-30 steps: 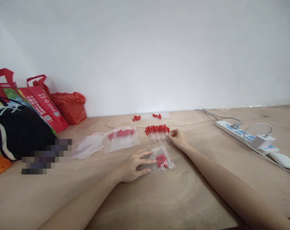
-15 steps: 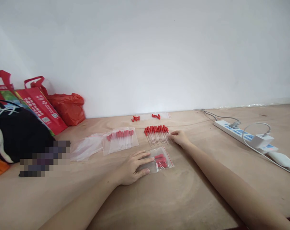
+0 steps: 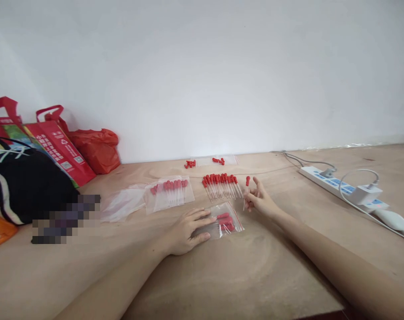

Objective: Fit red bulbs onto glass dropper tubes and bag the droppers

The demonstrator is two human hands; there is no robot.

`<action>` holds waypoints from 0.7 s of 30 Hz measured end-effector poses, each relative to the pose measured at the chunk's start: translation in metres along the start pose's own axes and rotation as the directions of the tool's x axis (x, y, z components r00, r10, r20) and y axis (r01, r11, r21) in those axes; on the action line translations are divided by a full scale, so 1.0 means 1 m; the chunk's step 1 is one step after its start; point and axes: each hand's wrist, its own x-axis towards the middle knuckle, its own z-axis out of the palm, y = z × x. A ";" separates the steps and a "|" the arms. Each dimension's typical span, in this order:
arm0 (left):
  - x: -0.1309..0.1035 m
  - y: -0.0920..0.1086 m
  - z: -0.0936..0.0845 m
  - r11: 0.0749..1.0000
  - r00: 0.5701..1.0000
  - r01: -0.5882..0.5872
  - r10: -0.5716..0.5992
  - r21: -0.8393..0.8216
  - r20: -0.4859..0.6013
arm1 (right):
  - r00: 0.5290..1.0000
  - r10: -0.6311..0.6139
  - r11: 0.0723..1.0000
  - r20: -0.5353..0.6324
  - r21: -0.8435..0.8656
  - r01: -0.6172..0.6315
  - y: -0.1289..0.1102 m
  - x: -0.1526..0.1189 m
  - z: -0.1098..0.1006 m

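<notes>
My right hand (image 3: 259,201) pinches a glass dropper with a red rubber bulb (image 3: 247,181); its tube points down toward the table. Left of it lies a row of red-bulbed droppers (image 3: 222,186), side by side with the tubes toward me. My left hand (image 3: 190,231) rests with fingers spread on the left part of a clear zip bag (image 3: 235,218). Several red bulbs show inside that bag, their tubes mostly covered by my fingers. Further left, another zip bag (image 3: 155,205) has several red-bulbed droppers in it.
Flat clear bags (image 3: 122,205) lie on the wooden table (image 3: 255,275). Near the wall, loose red bulbs (image 3: 190,164) lie by a clear bag (image 3: 229,159). A white power strip (image 3: 338,186) with plugs and cables is at right. Red bags (image 3: 97,151) and a black cloth item (image 3: 31,186) fill the left.
My right hand has drawn a dropper away from the right end of the row, moving right and toward me. My left hand stays on the bag.
</notes>
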 end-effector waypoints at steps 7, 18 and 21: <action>0.000 0.001 0.000 1.000 1.000 -0.010 0.010 -0.021 -0.006 | 0.999 0.006 0.997 0.051 0.070 -0.009 0.005 -0.019 0.010; 0.001 0.002 -0.001 1.000 1.000 0.002 -0.002 -0.011 -0.014 | 1.000 -0.020 0.991 0.004 0.131 0.019 0.009 -0.018 0.024; 0.001 0.003 -0.002 1.000 1.000 -0.002 0.002 -0.015 -0.005 | 1.000 0.022 0.984 -0.017 0.178 -0.019 0.009 -0.016 0.025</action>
